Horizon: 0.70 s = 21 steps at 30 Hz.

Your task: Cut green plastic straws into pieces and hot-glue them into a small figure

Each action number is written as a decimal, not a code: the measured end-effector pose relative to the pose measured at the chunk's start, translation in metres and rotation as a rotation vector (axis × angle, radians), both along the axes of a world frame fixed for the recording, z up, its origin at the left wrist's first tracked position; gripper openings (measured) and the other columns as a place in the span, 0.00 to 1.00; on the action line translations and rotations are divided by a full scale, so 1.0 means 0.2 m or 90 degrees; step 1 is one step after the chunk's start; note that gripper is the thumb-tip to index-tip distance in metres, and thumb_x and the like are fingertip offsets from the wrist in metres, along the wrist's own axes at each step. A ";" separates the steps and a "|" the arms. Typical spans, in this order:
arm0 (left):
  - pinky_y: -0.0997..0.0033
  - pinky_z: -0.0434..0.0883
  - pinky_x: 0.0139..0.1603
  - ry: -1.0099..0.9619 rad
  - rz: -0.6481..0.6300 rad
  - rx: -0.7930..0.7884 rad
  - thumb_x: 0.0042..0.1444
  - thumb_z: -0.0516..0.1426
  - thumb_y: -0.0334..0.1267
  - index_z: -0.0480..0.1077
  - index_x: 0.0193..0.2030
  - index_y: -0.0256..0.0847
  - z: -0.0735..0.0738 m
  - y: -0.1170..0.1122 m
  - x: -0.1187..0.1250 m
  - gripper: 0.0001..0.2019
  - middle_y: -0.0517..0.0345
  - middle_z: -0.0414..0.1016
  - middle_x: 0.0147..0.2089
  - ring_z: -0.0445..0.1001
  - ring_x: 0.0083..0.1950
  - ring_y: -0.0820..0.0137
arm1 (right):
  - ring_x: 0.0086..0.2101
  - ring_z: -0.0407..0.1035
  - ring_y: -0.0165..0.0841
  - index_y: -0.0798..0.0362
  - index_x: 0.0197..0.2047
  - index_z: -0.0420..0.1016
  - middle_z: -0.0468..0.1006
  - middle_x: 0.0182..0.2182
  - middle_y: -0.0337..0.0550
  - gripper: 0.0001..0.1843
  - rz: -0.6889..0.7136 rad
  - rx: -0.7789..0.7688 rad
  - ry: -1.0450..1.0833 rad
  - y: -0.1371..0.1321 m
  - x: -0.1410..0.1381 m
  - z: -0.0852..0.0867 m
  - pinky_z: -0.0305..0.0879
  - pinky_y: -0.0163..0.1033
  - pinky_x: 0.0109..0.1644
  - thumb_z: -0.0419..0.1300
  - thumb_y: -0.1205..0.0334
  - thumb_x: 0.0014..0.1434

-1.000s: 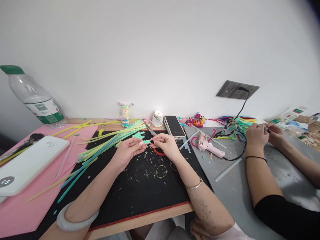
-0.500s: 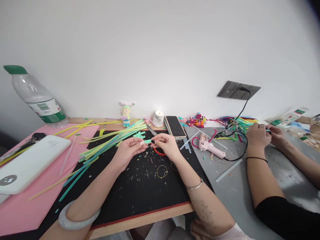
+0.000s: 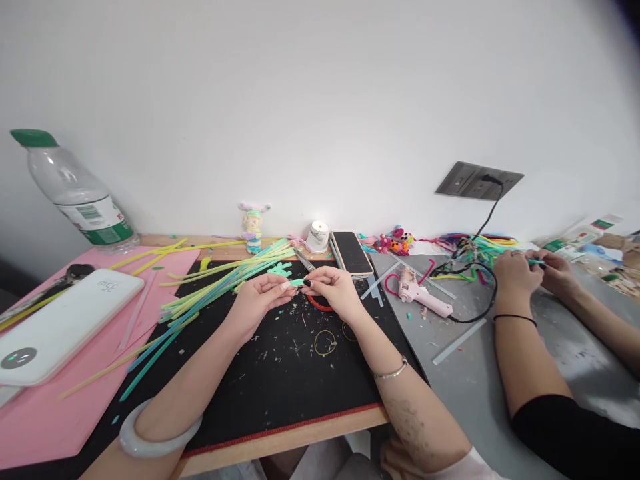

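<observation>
My left hand [image 3: 260, 298] and my right hand [image 3: 334, 288] meet over the black mat [image 3: 280, 380], both pinching one short piece of green straw [image 3: 297, 283] between fingertips. The left holds its left end, the right its right end. A fan of long green, blue and yellow straws [image 3: 220, 280] lies just left of my left hand. A red ring [image 3: 319, 307] sits on the mat under my right hand, and a thin wire loop [image 3: 325, 343] lies nearer me.
A phone [image 3: 351, 253], a small white cup [image 3: 317, 236], scissors and a small doll stand at the mat's back. At left are a pink sheet [image 3: 45, 413], a white power bank [image 3: 65, 320] and a bottle [image 3: 75, 193]. At right another person's hands [image 3: 515, 273] work beside a pink glue gun [image 3: 423, 297].
Both my hands stay together on the green straw piece with hardly any movement. The view has drifted slightly to the left.
</observation>
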<state>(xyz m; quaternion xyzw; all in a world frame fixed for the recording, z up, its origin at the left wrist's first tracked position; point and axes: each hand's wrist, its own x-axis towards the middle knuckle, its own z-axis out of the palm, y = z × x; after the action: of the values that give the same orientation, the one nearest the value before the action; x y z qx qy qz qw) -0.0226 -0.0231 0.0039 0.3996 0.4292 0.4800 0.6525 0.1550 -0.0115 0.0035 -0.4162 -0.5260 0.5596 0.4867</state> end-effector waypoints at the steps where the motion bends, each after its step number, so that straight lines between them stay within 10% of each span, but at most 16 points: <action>1: 0.70 0.73 0.43 -0.002 0.000 -0.002 0.43 0.65 0.39 0.70 0.34 0.35 0.00 0.00 0.00 0.13 0.53 0.78 0.32 0.77 0.36 0.70 | 0.31 0.77 0.35 0.55 0.31 0.74 0.79 0.26 0.41 0.11 0.000 -0.005 0.000 0.00 0.00 0.00 0.74 0.38 0.40 0.66 0.59 0.44; 21: 0.64 0.73 0.46 0.046 0.018 0.041 0.44 0.64 0.42 0.70 0.33 0.36 0.00 -0.01 0.00 0.13 0.54 0.78 0.32 0.77 0.37 0.67 | 0.32 0.76 0.33 0.55 0.32 0.74 0.79 0.27 0.41 0.09 0.022 0.026 0.014 -0.01 -0.01 0.00 0.73 0.39 0.42 0.65 0.62 0.46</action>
<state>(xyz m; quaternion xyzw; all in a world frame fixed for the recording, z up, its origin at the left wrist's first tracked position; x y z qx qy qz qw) -0.0230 -0.0249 0.0045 0.4314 0.4424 0.4882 0.6164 0.1537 -0.0127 0.0037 -0.3905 -0.5391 0.5618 0.4912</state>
